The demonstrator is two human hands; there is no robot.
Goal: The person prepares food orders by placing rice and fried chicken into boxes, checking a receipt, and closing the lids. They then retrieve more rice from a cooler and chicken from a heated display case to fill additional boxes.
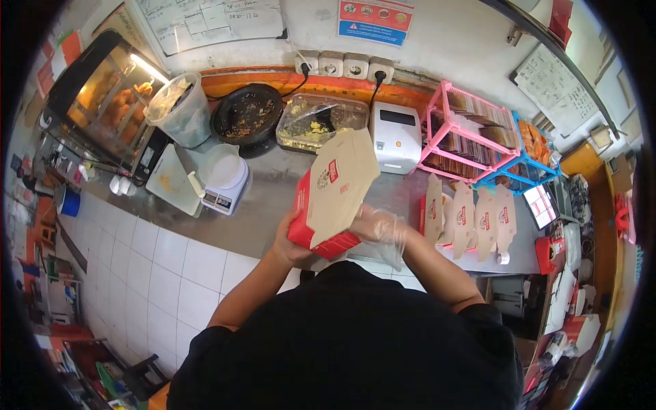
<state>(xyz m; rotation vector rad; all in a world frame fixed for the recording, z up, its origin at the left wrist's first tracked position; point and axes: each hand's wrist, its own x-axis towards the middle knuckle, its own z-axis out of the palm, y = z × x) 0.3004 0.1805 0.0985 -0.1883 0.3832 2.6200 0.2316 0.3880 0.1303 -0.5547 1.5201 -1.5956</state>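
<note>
A red cardboard food box [338, 188] with a brown printed lid flap is held up in front of my chest, tilted. My left hand [290, 240] is closed around the box's lower left side. In a clear plastic glove, my right hand [378, 227] grips the right edge of the same box; part of its fingers is hidden behind the cardboard. The inside of the box is out of sight. To the right, several similar boxes [484, 217] stand in a row on the metal counter with their brown flaps up.
Along the wall stand a food warmer [109, 102], a plastic bucket [181, 113], a black mortar [246, 119], a clear food tray [307, 140], a white printer [396, 137] and a pink rack [471, 126]. A knife [191, 174] lies on the cutting board [171, 184] beside a kitchen scale [224, 179].
</note>
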